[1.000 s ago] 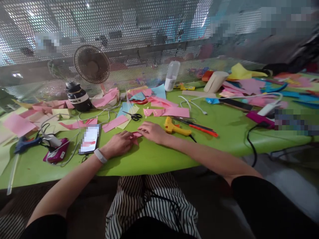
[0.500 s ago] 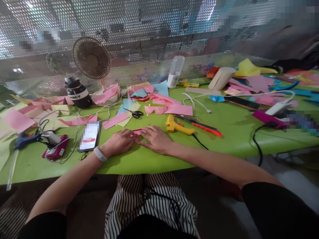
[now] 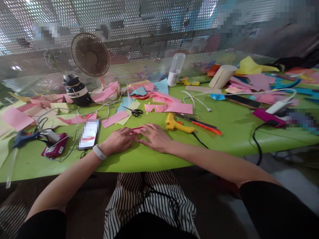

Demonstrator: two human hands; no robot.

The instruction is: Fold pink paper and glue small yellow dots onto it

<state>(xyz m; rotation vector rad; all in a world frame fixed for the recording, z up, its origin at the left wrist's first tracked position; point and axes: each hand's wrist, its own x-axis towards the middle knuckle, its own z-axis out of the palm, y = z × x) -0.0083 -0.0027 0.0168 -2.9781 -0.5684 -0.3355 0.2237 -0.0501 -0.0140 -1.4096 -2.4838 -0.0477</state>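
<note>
A small folded piece of pink paper point(image 3: 138, 129) lies on the green table, between my two hands. My left hand point(image 3: 119, 141) has its fingers curled over the paper's left end and grips it there. Resting on the right end is my right hand point(image 3: 156, 137), its fingers stretched out flat and the thumb apart. A yellow glue gun point(image 3: 178, 124) lies just right of my right hand. Beyond my left hand are black scissors point(image 3: 134, 111) and a pink paper strip point(image 3: 114, 119). Farther back lies a pink paper cutout point(image 3: 156, 108) with yellow stars.
A phone point(image 3: 88, 134), a magenta power strip point(image 3: 56, 146) with cables and a blue glue gun point(image 3: 23, 138) lie on the left. Behind stand a black bottle point(image 3: 76, 91), a fan point(image 3: 91, 54) and a clear bottle point(image 3: 176, 69). Orange-handled tweezers-like tools point(image 3: 206, 127) lie right.
Hardly anything differs. My right fingers have spread a little on the pink paper, and the whole view has shifted slightly.
</note>
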